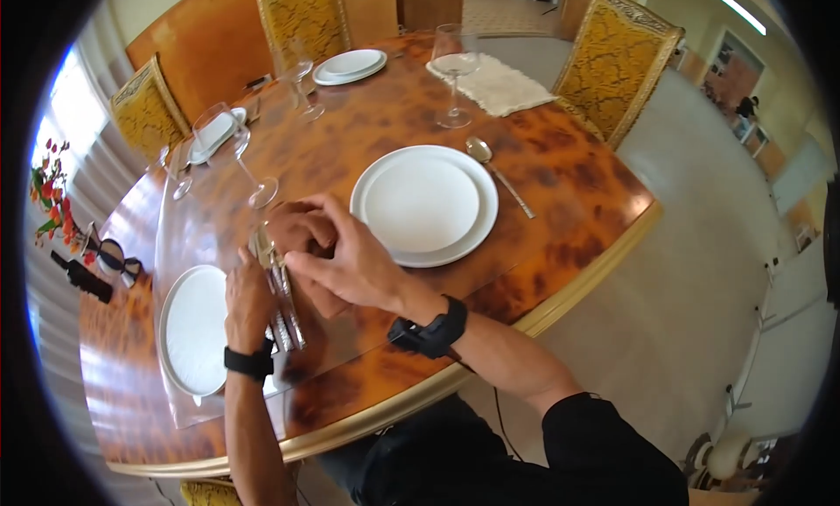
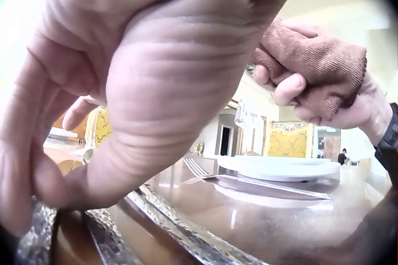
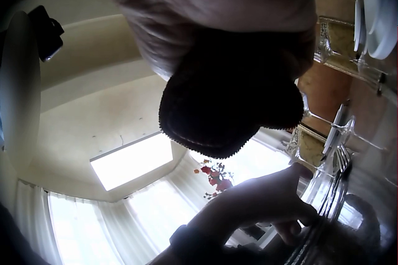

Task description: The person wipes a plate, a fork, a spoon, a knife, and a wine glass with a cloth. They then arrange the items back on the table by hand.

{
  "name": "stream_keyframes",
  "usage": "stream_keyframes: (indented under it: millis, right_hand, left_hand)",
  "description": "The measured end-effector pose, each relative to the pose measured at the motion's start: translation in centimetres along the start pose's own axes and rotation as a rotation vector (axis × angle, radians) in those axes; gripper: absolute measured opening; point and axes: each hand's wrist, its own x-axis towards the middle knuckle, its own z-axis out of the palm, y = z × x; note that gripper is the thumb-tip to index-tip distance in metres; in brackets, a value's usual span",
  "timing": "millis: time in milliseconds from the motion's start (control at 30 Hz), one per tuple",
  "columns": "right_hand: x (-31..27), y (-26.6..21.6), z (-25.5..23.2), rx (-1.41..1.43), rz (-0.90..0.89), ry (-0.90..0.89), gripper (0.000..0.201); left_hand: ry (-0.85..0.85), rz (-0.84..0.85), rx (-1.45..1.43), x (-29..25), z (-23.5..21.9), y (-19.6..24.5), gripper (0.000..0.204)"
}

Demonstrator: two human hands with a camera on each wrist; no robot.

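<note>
My right hand (image 1: 354,261) grips a bunched brown ribbed cloth (image 1: 302,230) above the table, between the cutlery and a stack of white plates (image 1: 420,200). In the left wrist view, the cloth (image 2: 323,66) is folded over the fingers; in the right wrist view it shows as a dark shape (image 3: 224,97). My left hand (image 1: 249,300) reaches down at several pieces of silver cutlery (image 1: 284,305) with hammered handles. Its thumb and finger pinch at one handle (image 2: 38,231) in the left wrist view. Fork tines (image 3: 342,156) show beside that hand in the right wrist view.
A white plate (image 1: 194,331) lies left of the cutlery, and a spoon (image 1: 499,175) right of the plate stack. Stemmed glasses (image 1: 455,77) stand farther back, near a cream placemat (image 1: 499,81). A dark bottle (image 1: 83,277) and red flowers (image 1: 57,200) are at the left edge.
</note>
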Motion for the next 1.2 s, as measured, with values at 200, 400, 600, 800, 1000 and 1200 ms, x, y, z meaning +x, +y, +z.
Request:
stream_keyframes:
  millis: [200,400,600,800,1000,1200]
  right_hand:
    - [0.1,-0.1,0.1,0.038,0.008,-0.011,0.063]
    - [-0.2,-0.8,0.1,-0.044,0.070,0.004,0.064]
    - [-0.3,-1.4,-0.3,-0.084,0.101,-0.006,0.060]
    - [-0.3,-1.7,-0.4,-0.039,0.168,-0.037,0.057]
    - [-0.1,0.8,0.9,0.151,0.009,-0.043,0.050]
    - [0.2,-0.1,2.6,-0.017,-0.047,-0.015,0.046]
  left_hand:
    - [0.036,-0.028,0.112,-0.6,0.6,0.1,0.033]
    - [0.109,0.048,0.121,-0.8,2.2,-2.6,0.059]
    - [0.043,0.018,0.075,-0.6,1.4,-0.9,0.064]
    - [0.078,0.057,0.028,-1.6,-0.2,0.5,0.031]
    - [0.312,0.131,-0.168,-4.5,-6.6,1.8,0.015]
    - [-0.046,-0.037,-0.633,-1.7,-8.3,-0.2,0.038]
